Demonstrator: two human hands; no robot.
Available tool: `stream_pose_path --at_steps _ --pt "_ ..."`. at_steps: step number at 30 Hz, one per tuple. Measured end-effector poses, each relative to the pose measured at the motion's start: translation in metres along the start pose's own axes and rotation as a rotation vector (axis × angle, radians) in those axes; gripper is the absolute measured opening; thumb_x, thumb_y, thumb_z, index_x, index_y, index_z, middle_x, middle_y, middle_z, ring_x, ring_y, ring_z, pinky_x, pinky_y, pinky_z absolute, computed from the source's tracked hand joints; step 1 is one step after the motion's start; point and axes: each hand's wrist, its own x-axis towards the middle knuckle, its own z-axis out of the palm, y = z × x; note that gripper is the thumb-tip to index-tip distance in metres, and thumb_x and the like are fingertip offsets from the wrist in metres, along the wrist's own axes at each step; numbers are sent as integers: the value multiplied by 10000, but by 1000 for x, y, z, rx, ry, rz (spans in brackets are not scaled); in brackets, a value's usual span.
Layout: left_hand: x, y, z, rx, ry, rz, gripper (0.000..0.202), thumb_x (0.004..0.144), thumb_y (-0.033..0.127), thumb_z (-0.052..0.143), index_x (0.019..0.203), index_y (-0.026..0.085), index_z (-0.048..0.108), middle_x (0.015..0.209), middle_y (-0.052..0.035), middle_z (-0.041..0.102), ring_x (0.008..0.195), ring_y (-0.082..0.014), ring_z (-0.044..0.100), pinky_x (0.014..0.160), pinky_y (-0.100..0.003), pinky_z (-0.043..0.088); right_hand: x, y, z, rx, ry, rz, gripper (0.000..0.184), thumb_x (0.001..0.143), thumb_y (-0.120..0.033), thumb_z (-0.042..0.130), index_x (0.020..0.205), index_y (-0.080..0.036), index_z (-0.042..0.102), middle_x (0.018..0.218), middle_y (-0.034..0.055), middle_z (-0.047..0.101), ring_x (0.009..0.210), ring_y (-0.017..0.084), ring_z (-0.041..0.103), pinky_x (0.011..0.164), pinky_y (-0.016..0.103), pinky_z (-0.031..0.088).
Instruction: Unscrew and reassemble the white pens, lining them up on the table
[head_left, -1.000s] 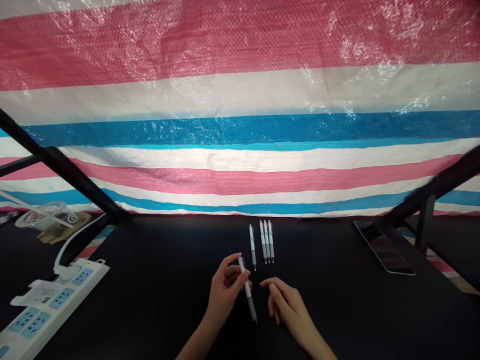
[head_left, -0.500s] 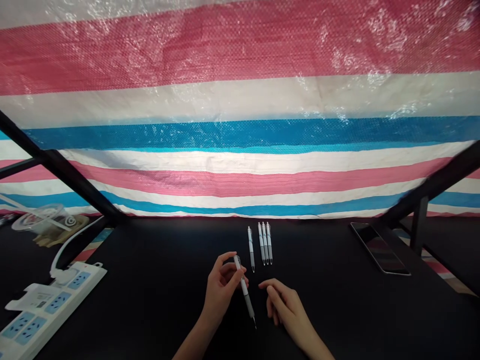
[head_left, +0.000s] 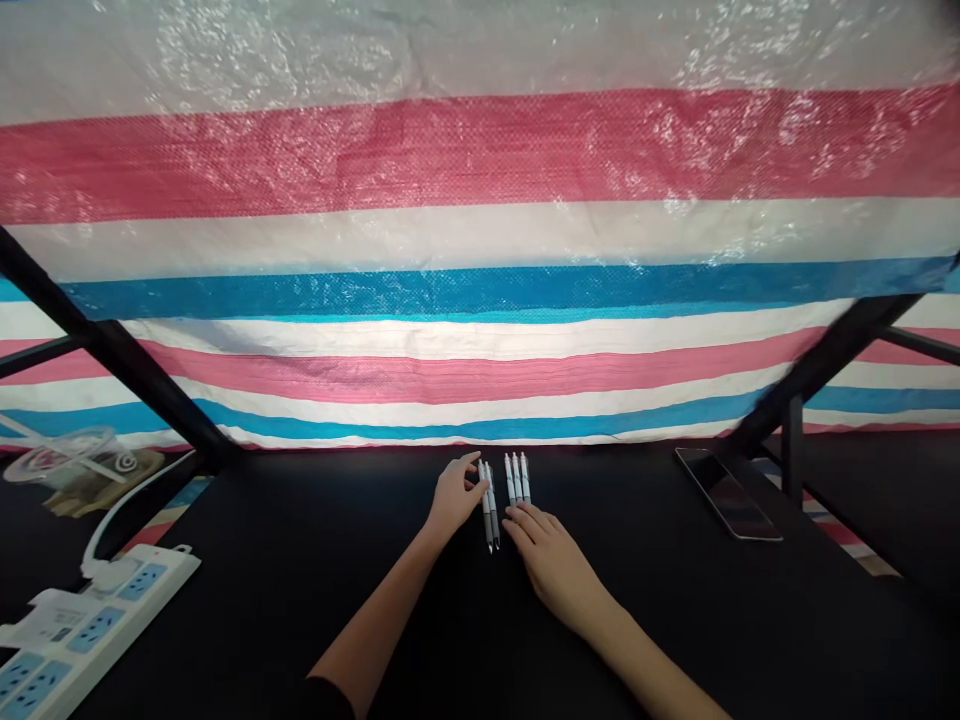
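Several white-and-grey pens lie side by side on the black table (head_left: 315, 590) near its far edge. My left hand (head_left: 456, 495) rests with its fingertips pinched on the leftmost pen (head_left: 484, 503), which lies flat beside a second pen (head_left: 493, 505). A small gap to the right, a group of three pens (head_left: 516, 478) lies close together. My right hand (head_left: 546, 553) is flat on the table with its fingers stretched out, its tips at the lower ends of those three pens.
A striped red, white and blue tarpaulin (head_left: 480, 300) hangs behind the table. A phone (head_left: 727, 492) lies at the right. A white power strip (head_left: 75, 630) and a plastic cup (head_left: 67, 462) are at the left. Black frame bars (head_left: 135, 390) slant at both sides.
My left hand has carried the pen it held forward and laid it down beside the single pen. My right hand has slid forward to the three pens. The camera has tilted.
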Motion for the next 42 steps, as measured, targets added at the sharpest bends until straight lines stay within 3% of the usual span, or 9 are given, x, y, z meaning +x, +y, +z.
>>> stream_pose_path --at_steps 7,14,18,20,23,28,34,38,42 --pt "-32 3 -12 -10 -36 -40 448 653 247 723 1096 185 701 869 -34 651 538 -137 610 544 -290 535 8 14 21 -145 33 -149 248 900 -12 511 987 -139 705 1057 147 724 1014 309 646 912 492 502" --pt "-95 14 -22 -76 -104 -110 335 717 241 677 1046 182 704 880 -54 682 649 -187 675 619 -330 569 -9 17 -6 -49 132 -244 238 978 -106 455 1009 -201 672 1090 85 705 1008 218 636 922 385 513" --pt "-119 8 -22 -214 -113 -188 338 770 287 672 1096 196 673 961 -59 654 743 -197 677 671 -346 582 -29 7 -19 245 426 1 183 965 -137 465 1037 -209 617 905 72 661 800 192 647 691 302 540" --pt "-128 3 -21 -265 -119 -184 376 791 307 669 1155 215 642 1019 -62 632 744 -182 664 668 -336 578 -39 -1 -24 441 620 254 70 946 -200 523 948 -215 591 787 35 620 683 172 623 611 275 516" --pt "-138 -2 -15 -291 -153 -154 495 807 296 660 1290 279 550 1134 -74 587 706 -148 639 618 -311 566 -49 -13 -27 741 713 663 145 927 -342 575 847 -227 538 605 -35 532 531 141 548 496 232 456" --pt "-143 4 -6 -312 -290 -166 605 790 280 688 1355 318 478 1090 -63 590 634 -125 612 521 -264 524 -53 -22 -23 1220 650 878 277 883 -483 607 826 -233 503 509 -45 576 448 124 511 465 217 429" --pt "-139 11 -8 -323 -164 -132 243 857 407 651 904 169 656 679 -10 617 582 -139 600 535 -243 488 -52 -20 -8 1438 313 848 402 862 -550 605 937 -162 680 582 8 623 488 139 568 491 242 457" --pt "-141 9 -9 -328 -110 -172 283 821 434 696 851 155 662 622 -3 619 530 -120 578 490 -215 460 -55 -16 2 1374 124 777 381 839 -524 651 879 -153 732 536 10 612 429 127 541 451 235 419" --pt "-144 6 -7 -365 -108 -221 336 781 475 725 807 147 656 553 5 607 444 -97 534 415 -191 412 -59 -15 9 1176 271 733 295 839 -463 663 865 -188 767 557 9 600 485 141 549 486 241 426"
